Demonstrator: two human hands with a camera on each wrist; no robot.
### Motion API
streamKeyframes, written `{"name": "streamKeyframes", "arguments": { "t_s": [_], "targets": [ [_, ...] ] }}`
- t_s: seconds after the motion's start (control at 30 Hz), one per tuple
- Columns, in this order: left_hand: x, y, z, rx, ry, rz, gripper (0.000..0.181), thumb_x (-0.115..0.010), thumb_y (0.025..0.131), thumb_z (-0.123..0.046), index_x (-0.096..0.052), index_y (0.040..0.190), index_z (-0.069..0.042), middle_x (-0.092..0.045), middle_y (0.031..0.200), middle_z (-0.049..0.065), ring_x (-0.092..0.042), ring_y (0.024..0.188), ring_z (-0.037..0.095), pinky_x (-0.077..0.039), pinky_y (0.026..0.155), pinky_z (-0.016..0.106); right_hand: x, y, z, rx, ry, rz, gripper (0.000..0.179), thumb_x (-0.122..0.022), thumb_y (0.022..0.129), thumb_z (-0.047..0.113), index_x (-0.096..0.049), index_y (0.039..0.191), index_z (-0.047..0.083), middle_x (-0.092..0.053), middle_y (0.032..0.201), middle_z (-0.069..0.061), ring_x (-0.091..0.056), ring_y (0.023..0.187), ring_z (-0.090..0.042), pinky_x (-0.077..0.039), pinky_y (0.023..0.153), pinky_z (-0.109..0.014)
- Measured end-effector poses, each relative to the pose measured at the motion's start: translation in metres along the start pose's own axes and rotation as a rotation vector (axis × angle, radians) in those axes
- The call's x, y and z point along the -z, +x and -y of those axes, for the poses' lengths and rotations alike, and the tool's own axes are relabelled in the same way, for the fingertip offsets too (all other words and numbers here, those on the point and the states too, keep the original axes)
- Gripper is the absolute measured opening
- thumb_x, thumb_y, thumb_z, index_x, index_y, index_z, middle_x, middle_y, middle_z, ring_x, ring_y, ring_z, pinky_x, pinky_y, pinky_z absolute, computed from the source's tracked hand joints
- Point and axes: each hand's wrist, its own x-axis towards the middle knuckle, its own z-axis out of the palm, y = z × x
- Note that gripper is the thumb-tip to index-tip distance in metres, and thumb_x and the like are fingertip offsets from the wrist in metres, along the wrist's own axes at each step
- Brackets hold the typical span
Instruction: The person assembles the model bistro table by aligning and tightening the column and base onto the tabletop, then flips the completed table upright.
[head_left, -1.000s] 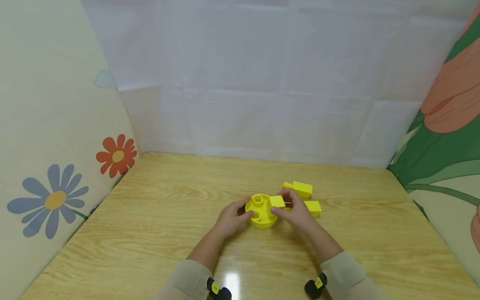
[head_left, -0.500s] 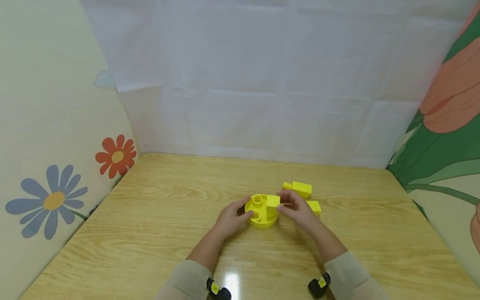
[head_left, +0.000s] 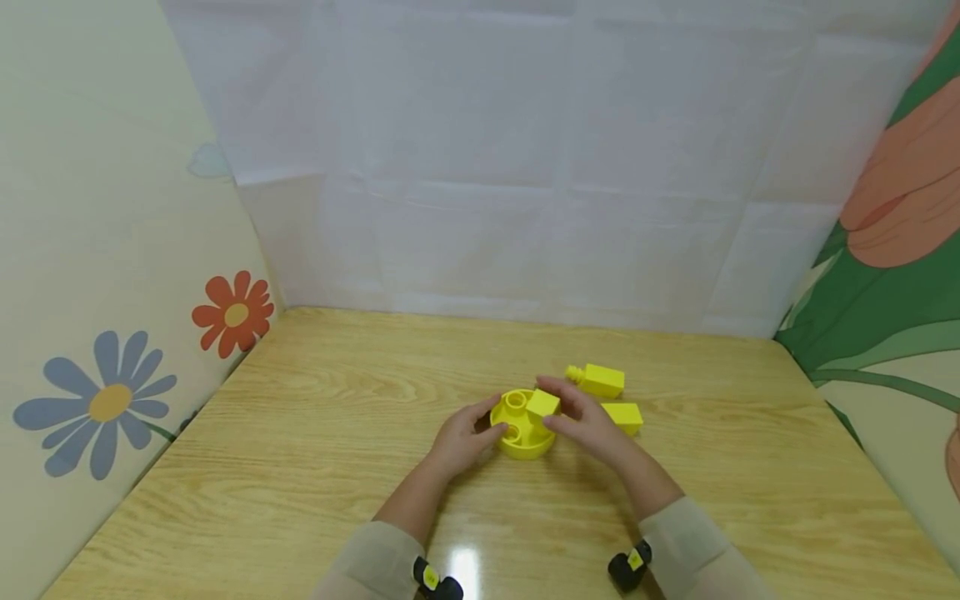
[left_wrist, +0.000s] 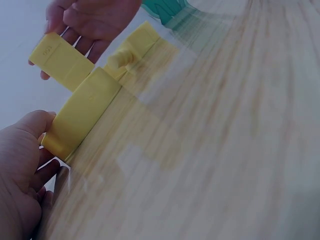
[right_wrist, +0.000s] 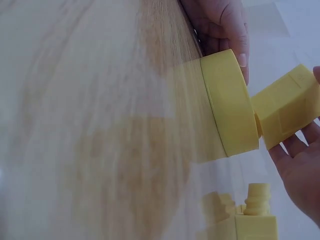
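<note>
A round yellow base with raised ring sockets lies flat on the table. My left hand grips its left side, thumb over the rim and fingers around the outer wall. Over the base's right part, a yellow rectangular block is held end up by my right hand. In the left wrist view this block leans, its lower end right at the base's top. The right wrist view shows the thumb at the block's upper end and fingers along its side; its lower end is partly hidden behind the base.
Two more yellow blocks lie just right of the base: one with a ridged neck farther back, another partly behind my right hand. A white sheet hangs behind the wooden table; flower-printed panels flank it.
The block has shifted slightly left over the base and turned in my right hand, whose fingers now reach farther around its far side. My left hand and the base have stayed put.
</note>
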Motion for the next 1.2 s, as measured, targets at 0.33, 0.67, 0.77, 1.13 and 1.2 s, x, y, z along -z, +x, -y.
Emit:
{"name": "streamKeyframes", "arguments": {
  "t_s": [0.33,0.67,0.77,1.13,1.2],
  "targets": [
    [-0.001,-0.002,0.001,0.016,-0.001,0.005,0.056,-0.063,0.096,-0.028,-0.047,0.144,-0.006,-0.051,0.145,0.015,-0.048,0.134,0.032,-0.038,0.112,0.049,-0.007,0.006,0.000,-0.187,-0.087,-0.129,0.054,-0.070,0.091,0.020,-0.049,0.140,0.009,-0.053,0.139,-0.014,-0.047,0.132,-0.032,-0.034,0.115,-0.053],
    [-0.002,-0.002,0.002,-0.009,0.006,0.002,0.055,-0.064,0.095,-0.027,-0.048,0.143,-0.003,-0.053,0.144,0.017,-0.049,0.133,0.034,-0.038,0.112,0.050,-0.008,0.009,-0.006,-0.185,-0.074,-0.215,0.044,-0.065,0.094,0.015,-0.054,0.135,0.005,-0.058,0.129,-0.016,-0.053,0.120,-0.028,-0.045,0.106,-0.046],
    [-0.002,-0.002,0.002,-0.001,-0.005,0.003,0.056,-0.064,0.095,-0.026,-0.048,0.143,-0.005,-0.052,0.144,0.016,-0.048,0.134,0.034,-0.038,0.112,0.050,-0.008,0.008,-0.005,-0.171,-0.070,-0.227,0.039,-0.062,0.095,0.013,-0.055,0.133,0.004,-0.059,0.128,-0.017,-0.053,0.119,-0.029,-0.047,0.103,-0.043],
    [-0.001,0.001,0.001,0.011,0.008,-0.007,0.057,-0.064,0.095,-0.030,-0.048,0.144,-0.007,-0.051,0.146,0.014,-0.046,0.136,0.034,-0.036,0.114,0.051,-0.008,0.015,-0.002,-0.228,-0.163,-0.298,0.049,-0.074,0.088,0.027,-0.055,0.131,0.012,-0.056,0.121,-0.011,-0.053,0.101,-0.023,-0.044,0.078,-0.027],
    [0.000,0.002,0.000,0.006,0.010,-0.008,0.057,-0.064,0.095,-0.030,-0.048,0.144,-0.007,-0.051,0.146,0.015,-0.046,0.136,0.034,-0.036,0.114,0.051,-0.008,0.016,-0.002,-0.220,-0.164,-0.291,0.054,-0.074,0.088,0.026,-0.052,0.135,0.011,-0.055,0.123,-0.013,-0.051,0.096,-0.022,-0.044,0.073,-0.025]
  ]
}}
